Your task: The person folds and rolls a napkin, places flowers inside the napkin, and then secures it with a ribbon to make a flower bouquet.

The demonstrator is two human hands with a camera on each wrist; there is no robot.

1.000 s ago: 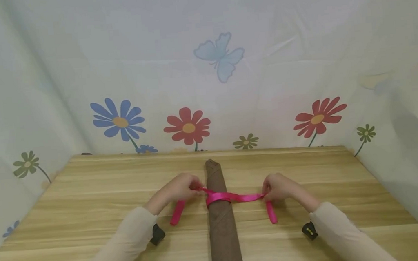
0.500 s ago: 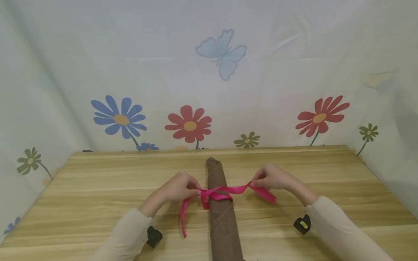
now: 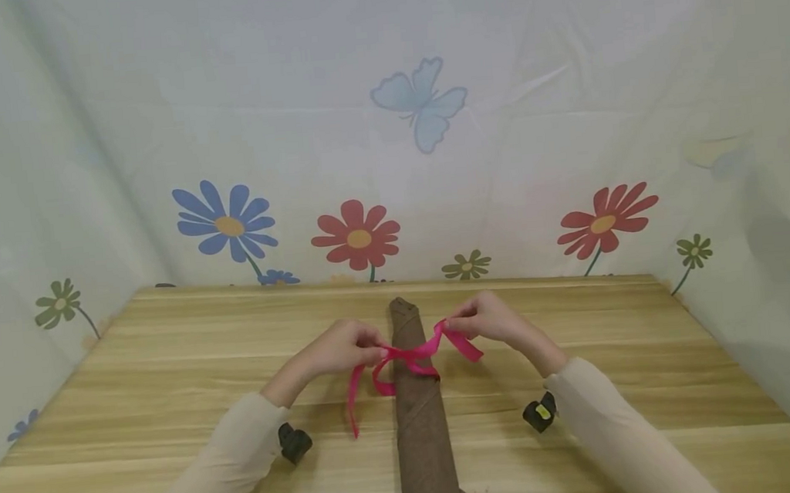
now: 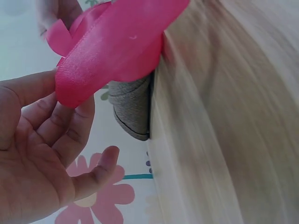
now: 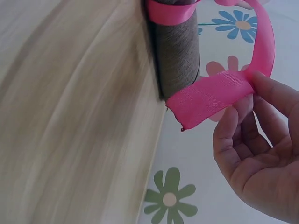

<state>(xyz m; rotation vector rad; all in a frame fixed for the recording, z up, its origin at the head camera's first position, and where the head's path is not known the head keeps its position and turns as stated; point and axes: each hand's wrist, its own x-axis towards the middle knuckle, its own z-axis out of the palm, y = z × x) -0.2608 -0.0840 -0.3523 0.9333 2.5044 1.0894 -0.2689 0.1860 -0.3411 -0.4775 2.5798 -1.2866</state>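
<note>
A roll of brown cloth (image 3: pixel 424 438) lies lengthwise on the table, with a pink satin ribbon (image 3: pixel 427 348) looped round its upper part. On the roll's left, my left hand (image 3: pixel 344 347) pinches the ribbon between thumb and fingers, and a tail hangs below it. Up and to the right of the loop, my right hand (image 3: pixel 490 318) pinches the ribbon near its other end. The right wrist view shows that short cut end sticking out past the fingertips of the right hand (image 5: pixel 264 149). In the left wrist view, folded ribbon covers part of the left hand's fingertips.
The wood-grain table (image 3: pixel 234 321) reaches back to a pale curtain (image 3: pixel 273 117) printed with flowers and a butterfly. Small black devices, one at the left wrist (image 3: pixel 295 442) and one at the right wrist (image 3: pixel 540 413), sit below the sleeves.
My right hand has moved left and upward toward the roll, carrying its ribbon end. My left hand has shifted slightly right, and a loose ribbon loop has formed beside the roll.
</note>
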